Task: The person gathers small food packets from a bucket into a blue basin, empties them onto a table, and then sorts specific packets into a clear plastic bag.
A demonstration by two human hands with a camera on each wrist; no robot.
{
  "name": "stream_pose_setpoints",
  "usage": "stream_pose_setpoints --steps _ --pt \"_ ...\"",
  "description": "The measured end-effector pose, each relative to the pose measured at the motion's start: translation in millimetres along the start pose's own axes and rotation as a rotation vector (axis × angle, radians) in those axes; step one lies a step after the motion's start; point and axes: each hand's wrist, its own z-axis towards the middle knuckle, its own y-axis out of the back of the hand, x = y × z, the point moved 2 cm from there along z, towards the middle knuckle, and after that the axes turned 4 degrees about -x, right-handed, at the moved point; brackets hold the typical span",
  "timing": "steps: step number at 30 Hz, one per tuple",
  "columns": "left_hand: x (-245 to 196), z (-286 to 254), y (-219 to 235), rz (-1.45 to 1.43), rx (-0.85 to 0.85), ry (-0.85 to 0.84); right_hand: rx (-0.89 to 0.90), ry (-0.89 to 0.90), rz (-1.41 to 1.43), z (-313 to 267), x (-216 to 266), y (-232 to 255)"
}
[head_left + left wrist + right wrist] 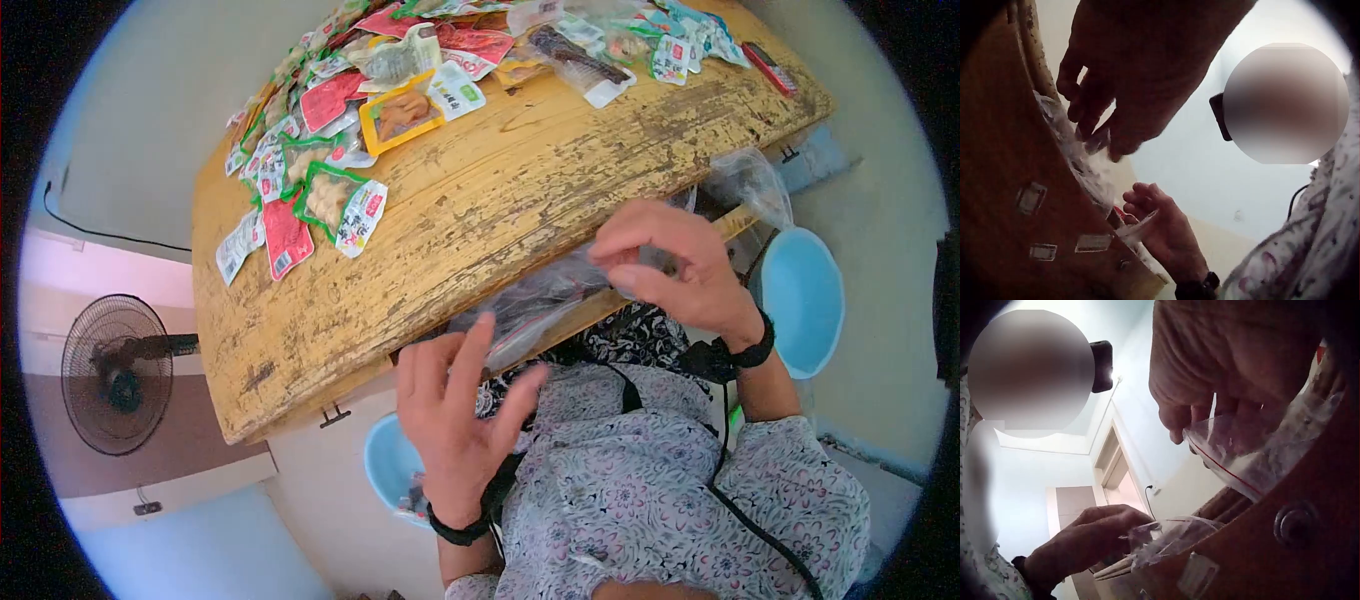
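Note:
Clear plastic zip bags with red seal lines lie bunched in an open drawer under the tabletop's front edge. My right hand is over the drawer's right part, thumb and index finger curled toward each other at a clear zip bag, whose red line runs below the fingers. At the drawer's left part is my left hand, index finger and thumb spread wide apart. Thin clear plastic shows close by its fingertips in the left wrist view.
Many sealed snack packets are heaped on the worn yellow table, with a red phone-like object at its far right. Blue basins stand on both sides of the lap. A fan is at left.

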Motion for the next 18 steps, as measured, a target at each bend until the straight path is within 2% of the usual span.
stream_pose_setpoints --steps 4,10,13,14,16,18 --pt "15.9 -2.6 -3.8 -0.065 -0.034 0.050 0.044 0.113 -0.041 -3.8 -8.1 -5.8" --pt "0.6 23.8 24.7 -0.404 -0.424 0.310 0.116 0.186 -0.015 -5.2 -11.1 -10.4" --pt "6.0 34.9 27.3 -0.601 -0.489 0.377 0.013 0.125 0.027 1.9 -3.7 -9.9" --pt "4.5 39.2 26.9 -0.675 -0.514 0.413 -0.011 0.054 0.095 4.4 -0.3 -7.8" --pt "0.5 46.5 26.7 -0.641 -0.549 0.395 -0.055 -0.089 0.226 10.0 9.1 -2.0" --pt "-7.8 54.4 24.6 -0.634 -0.595 0.383 -0.054 -0.057 0.231 14.9 17.0 -0.3"
